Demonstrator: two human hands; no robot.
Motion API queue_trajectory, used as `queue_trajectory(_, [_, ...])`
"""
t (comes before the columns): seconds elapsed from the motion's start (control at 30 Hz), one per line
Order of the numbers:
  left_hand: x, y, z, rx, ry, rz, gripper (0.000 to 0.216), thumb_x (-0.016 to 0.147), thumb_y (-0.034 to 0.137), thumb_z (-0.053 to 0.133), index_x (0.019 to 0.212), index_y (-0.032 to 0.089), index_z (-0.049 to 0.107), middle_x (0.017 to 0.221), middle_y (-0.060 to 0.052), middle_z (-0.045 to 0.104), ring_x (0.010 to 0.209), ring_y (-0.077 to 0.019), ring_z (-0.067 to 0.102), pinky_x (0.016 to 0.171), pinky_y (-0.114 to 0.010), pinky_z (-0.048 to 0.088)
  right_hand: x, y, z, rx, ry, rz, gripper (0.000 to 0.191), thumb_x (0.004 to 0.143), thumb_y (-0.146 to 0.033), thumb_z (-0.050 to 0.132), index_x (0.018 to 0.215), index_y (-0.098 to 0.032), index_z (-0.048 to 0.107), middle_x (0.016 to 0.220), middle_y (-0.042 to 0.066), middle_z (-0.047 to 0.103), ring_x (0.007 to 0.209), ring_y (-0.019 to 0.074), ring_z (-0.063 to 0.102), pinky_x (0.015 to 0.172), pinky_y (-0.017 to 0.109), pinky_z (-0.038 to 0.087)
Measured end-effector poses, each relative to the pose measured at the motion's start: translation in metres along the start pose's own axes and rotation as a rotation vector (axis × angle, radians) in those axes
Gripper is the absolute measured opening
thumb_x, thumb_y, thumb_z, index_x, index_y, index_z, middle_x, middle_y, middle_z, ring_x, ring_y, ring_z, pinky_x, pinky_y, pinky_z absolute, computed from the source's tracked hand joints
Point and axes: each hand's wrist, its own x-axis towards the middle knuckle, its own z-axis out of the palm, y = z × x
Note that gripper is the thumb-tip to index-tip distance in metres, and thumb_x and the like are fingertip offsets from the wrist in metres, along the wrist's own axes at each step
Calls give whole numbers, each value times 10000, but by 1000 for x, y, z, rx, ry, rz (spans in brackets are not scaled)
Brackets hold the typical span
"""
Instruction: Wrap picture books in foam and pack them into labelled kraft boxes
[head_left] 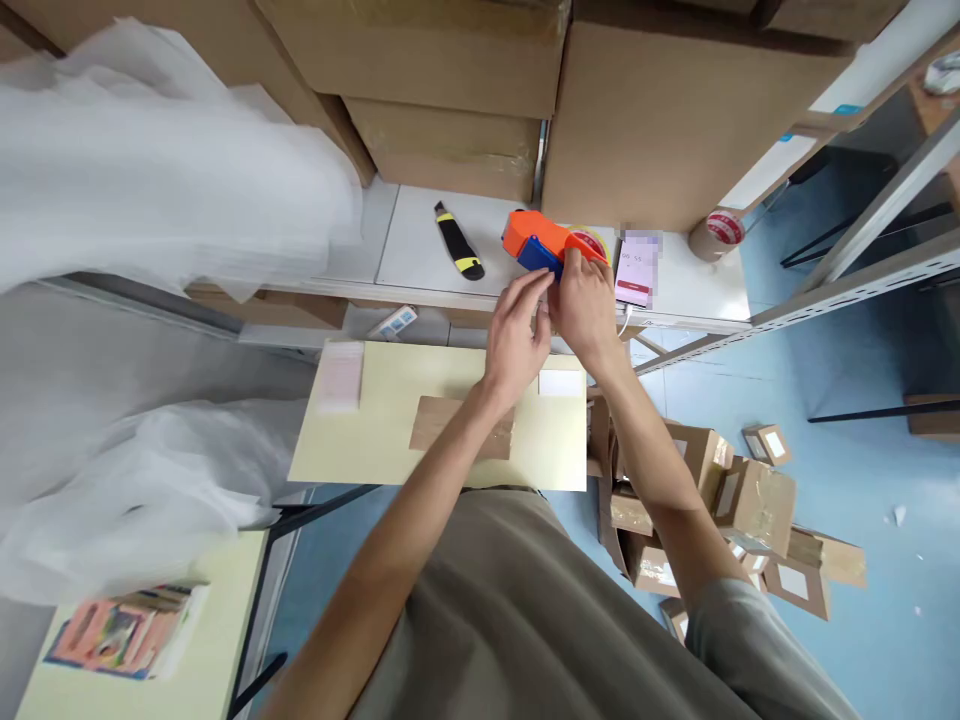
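An orange and blue tape dispenser (541, 243) stands on the white shelf (420, 250) ahead of me. My right hand (583, 303) is closed round its near end. My left hand (516, 335) sits just left of it, fingers bent and reaching toward the dispenser's blue part; whether they pinch the tape end is hidden. Below my forearms a flat cardboard parcel (442, 420) lies on a pale yellow tabletop (390, 440), with a white label (560, 383) beside it.
A black and yellow box cutter (460, 243), a phone (638, 268) and a tape roll (718, 233) lie on the shelf under big cartons (660, 110). White foam wrap (150, 160) piles at left. Several taped boxes (750, 500) lie on the blue floor at right.
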Motion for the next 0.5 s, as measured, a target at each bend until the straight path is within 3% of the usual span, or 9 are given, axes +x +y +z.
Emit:
queue_trajectory(0.17, [-28, -2, -13, 33, -19, -46, 417, 1182, 297, 467, 1557, 264, 648, 1508, -113, 707, 1442, -251, 673, 1281, -458, 542, 35, 14, 39, -33, 37, -25, 554, 1126, -283, 389, 1636, -77, 455, 1488, 291, 641, 1444, 435, 584, 1273, 710, 382])
queue_trajectory(0.3, [-66, -12, -35, 75, -20, -169, 376, 1150, 280, 526, 1485, 242, 692, 1436, -117, 751, 1363, -248, 712, 1211, -441, 587, 37, 14, 52, 35, 49, 23, 598, 1097, -201, 372, 1674, -54, 425, 1578, 307, 579, 1520, 426, 525, 1311, 735, 332])
queue_trajectory(0.4, [-106, -30, -59, 127, -43, -318, 369, 1131, 309, 554, 1464, 255, 705, 1450, -118, 747, 1382, -261, 702, 1212, -452, 584, 11, 4, 50, 87, 127, 84, 589, 1126, -217, 316, 1692, -116, 445, 1658, 257, 520, 1591, 404, 467, 1337, 706, 328])
queue_trajectory(0.5, [-156, -58, -90, 198, -40, -531, 376, 1110, 355, 578, 1446, 249, 710, 1483, -127, 729, 1400, -277, 694, 1201, -459, 591, -43, -10, 56, 178, 155, 70, 583, 1176, -301, 270, 1712, -141, 435, 1702, 224, 479, 1604, 380, 473, 1324, 654, 399])
